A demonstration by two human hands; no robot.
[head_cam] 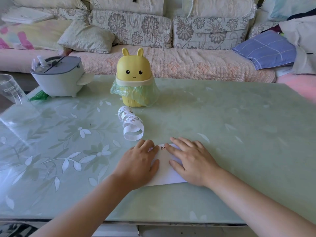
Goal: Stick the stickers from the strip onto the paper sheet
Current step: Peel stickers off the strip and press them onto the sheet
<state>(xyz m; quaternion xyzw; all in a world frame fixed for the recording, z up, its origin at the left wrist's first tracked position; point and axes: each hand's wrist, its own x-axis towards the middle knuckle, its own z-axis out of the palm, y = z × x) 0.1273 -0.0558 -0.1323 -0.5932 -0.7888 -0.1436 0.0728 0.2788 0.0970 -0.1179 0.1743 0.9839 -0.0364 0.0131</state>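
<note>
The paper sheet lies flat on the green glass worktop, close to the near edge and directly in front of the person. Both hands rest on it. The left hand covers the sheet's left side, its grip apart, fingers fairly straight and pressed down with the thumb spread toward the middle. The right hand lies palm down over the right side, its grip also apart and holding nothing.

Near the sheet's far edge, between the 2 sets of fingertips, sits 1 small printed sticker. A pinkish spot shows at the left fingertips, too hidden to identify.

The sticker strip lies in loose coils just beyond the sheet, apart from both hands. Behind it stands a yellow rabbit-eared bin with a green bag liner. A grey container and a clear glass stand at the far left. A floral sofa runs behind the worktop.
</note>
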